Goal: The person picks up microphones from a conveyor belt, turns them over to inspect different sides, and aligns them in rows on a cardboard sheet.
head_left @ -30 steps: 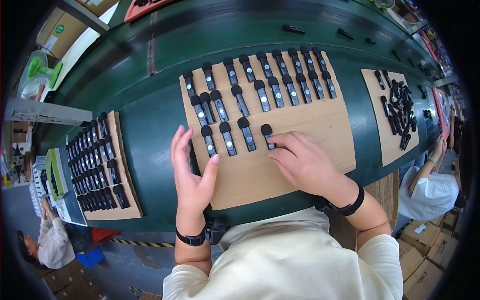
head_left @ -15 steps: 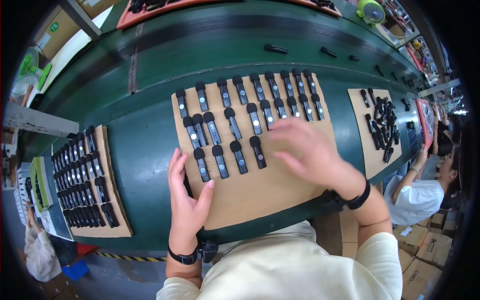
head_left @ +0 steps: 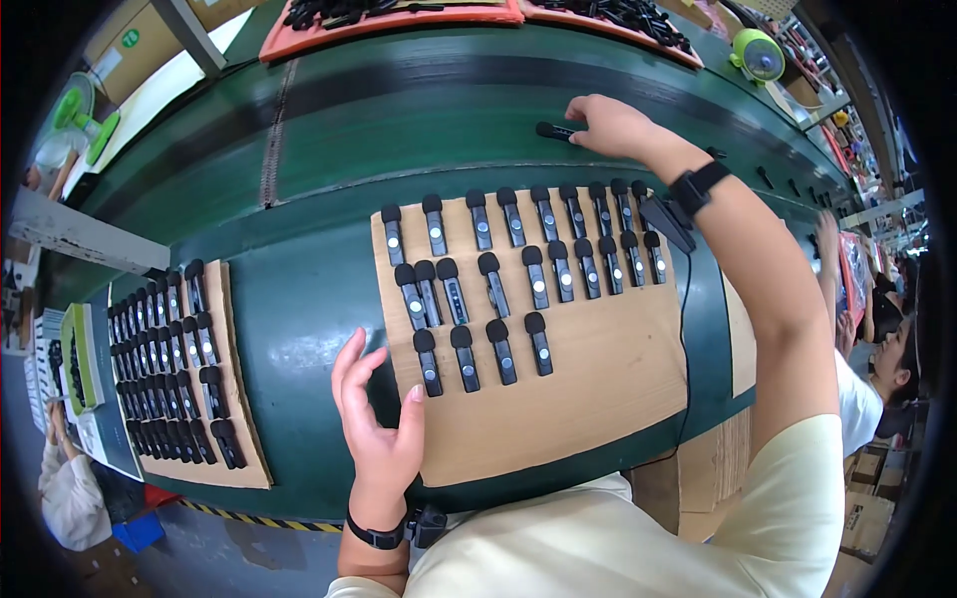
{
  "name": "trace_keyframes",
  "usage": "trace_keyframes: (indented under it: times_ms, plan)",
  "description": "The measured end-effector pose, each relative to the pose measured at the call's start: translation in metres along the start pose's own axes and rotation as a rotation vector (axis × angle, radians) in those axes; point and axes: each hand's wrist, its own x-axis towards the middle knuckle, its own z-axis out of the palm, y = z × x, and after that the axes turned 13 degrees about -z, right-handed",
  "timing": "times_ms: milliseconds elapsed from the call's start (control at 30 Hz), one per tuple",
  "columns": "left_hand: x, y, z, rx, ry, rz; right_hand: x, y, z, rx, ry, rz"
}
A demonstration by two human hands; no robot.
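My right hand [head_left: 613, 125] reaches far over the green belt, thumb and bent fingers at one end of a small black microphone [head_left: 554, 131] with a foam tip. That microphone lies on the belt; its far end is hidden by the fingers. My left hand [head_left: 384, 434] is open, fingers apart and raised, with the thumb beside the left edge of a cardboard sheet [head_left: 558, 429]. On the sheet, similar clip-on microphones [head_left: 501, 354] stand in three rows, foam tips pointing away from me. The nearest row is the shortest.
A second cardboard sheet [head_left: 256, 439] at left carries rows of microphones. Orange trays [head_left: 399, 22] full of black parts stand at the back. A green fan [head_left: 758, 55] is at far right. More microphones [head_left: 766, 177] lie along the belt, and a co-worker [head_left: 862, 399] sits at right.
My right hand has moved from above the cardboard sheet away to the microphone on the belt. My left hand stays near the sheet's left edge. The whole view has shifted slightly.
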Motion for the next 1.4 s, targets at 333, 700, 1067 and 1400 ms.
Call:
trace_keyframes:
  times_ms: [333, 700, 1067, 1400]
  plan:
    - [0.001, 0.000, 0.000, 0.030, 0.018, 0.026, -0.005, -0.021, -0.024, 0.256, 0.031, -0.094]
    - [0.002, 0.018, 0.003, 0.025, 0.056, 0.099, -0.193, -0.151, -0.032, 1.433, 0.229, 0.015]
    - [-0.010, 0.092, 0.022, -0.138, -0.193, 0.316, -0.243, -0.180, -0.012, 1.284, 0.504, -0.250]
    - [-0.014, 0.103, 0.040, 0.035, -0.281, 0.473, -0.246, -0.193, -0.008, 1.019, 0.762, -0.374]
